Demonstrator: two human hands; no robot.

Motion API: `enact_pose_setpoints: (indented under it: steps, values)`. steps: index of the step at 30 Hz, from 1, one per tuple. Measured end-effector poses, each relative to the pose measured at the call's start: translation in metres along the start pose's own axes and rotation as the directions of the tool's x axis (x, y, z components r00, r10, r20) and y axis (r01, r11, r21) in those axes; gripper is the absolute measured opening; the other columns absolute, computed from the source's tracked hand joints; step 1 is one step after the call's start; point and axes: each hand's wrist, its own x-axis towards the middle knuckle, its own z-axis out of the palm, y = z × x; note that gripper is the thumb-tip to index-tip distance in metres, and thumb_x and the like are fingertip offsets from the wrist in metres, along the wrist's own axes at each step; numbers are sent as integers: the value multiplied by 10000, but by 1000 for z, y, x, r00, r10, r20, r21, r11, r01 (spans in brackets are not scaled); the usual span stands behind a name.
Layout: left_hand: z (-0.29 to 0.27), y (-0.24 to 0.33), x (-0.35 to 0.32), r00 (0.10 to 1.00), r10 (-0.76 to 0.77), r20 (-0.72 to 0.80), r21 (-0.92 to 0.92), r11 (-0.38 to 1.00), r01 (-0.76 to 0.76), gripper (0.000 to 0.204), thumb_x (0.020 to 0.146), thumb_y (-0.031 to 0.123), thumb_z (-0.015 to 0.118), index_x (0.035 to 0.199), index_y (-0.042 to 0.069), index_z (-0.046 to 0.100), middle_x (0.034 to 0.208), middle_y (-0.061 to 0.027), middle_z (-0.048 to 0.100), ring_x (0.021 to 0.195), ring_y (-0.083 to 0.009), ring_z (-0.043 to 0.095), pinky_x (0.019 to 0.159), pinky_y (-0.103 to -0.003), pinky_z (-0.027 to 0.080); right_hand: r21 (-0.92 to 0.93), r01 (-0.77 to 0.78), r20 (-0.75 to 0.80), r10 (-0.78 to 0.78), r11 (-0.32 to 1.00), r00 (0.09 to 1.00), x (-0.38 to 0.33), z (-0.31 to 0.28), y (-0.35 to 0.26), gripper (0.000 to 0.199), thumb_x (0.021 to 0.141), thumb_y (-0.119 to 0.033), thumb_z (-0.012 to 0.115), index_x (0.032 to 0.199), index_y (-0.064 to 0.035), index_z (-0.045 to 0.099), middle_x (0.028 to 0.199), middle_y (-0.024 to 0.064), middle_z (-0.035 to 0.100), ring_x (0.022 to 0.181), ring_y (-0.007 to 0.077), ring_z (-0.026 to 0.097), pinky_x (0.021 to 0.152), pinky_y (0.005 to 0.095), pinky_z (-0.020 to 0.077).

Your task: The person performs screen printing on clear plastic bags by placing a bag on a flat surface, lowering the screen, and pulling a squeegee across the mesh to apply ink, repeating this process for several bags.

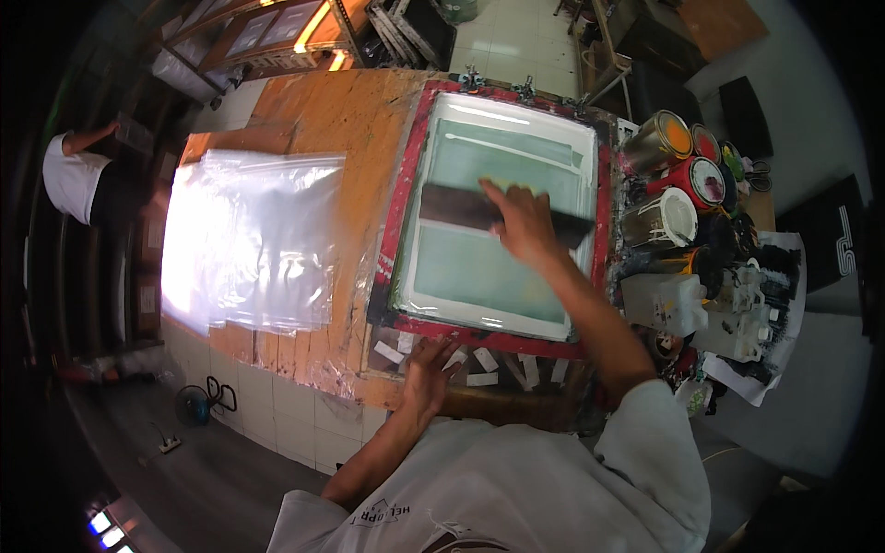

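A red-edged printing screen (402,221) lies on the table, with pale green mesh and white ink along its margins. Across its middle runs a dark squeegee (452,205), tilted slightly down to the right. My right hand (525,221) grips the squeegee from above, index finger stretched along it; the hand covers part of the blade. At the screen's near edge rests my left hand (427,373), its fingers apart and touching the red frame, nothing visible in them. White ink forms a thin streak near the mesh's far end.
Clear plastic bags (267,240) are stacked on the wooden table (369,120) to the left. Ink cans (659,138) and a translucent plastic container (656,302) crowd the right side. Metal clamps (524,89) line the screen's far edge. Another person (78,175) stands far left.
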Motion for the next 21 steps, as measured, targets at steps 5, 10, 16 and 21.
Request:
enact_pose_setpoints:
  steps: [5,10,16,21]
  values:
    - [11,16,-15,998,26,56,4,1000,-27,386,952,328,746,1249,147,580,1257,-44,643,1249,-250,587,1039,-472,423,-51,-37,-87,32,998,996,-107,-13,-90,776,838,-58,767,1550,-179,484,1006,102,558,973,285,541,930,474,352]
    - [39,50,-43,952,190,241,-10,981,-193,375,940,255,749,1251,121,589,1200,-39,659,1196,-266,645,1099,-502,448,-239,-73,-217,20,968,976,-130,-54,-137,708,872,-196,772,1534,-177,520,1003,95,518,969,262,516,925,493,350]
    - [105,123,-62,752,408,517,-100,902,-420,230,937,17,643,1165,-15,644,1170,-153,715,1122,-314,701,1103,-515,470,-293,-20,-454,-121,956,883,-76,-143,-131,514,927,-418,709,1358,-142,662,908,98,573,893,288,566,841,485,399]
    - [171,194,30,435,583,686,71,541,-838,327,1015,230,576,1190,-12,710,1153,-156,764,1114,-248,700,1096,-399,459,-453,-37,-353,-141,891,925,-5,-232,-103,383,969,-339,691,1268,-99,701,1059,139,695,1001,305,666,911,451,473]
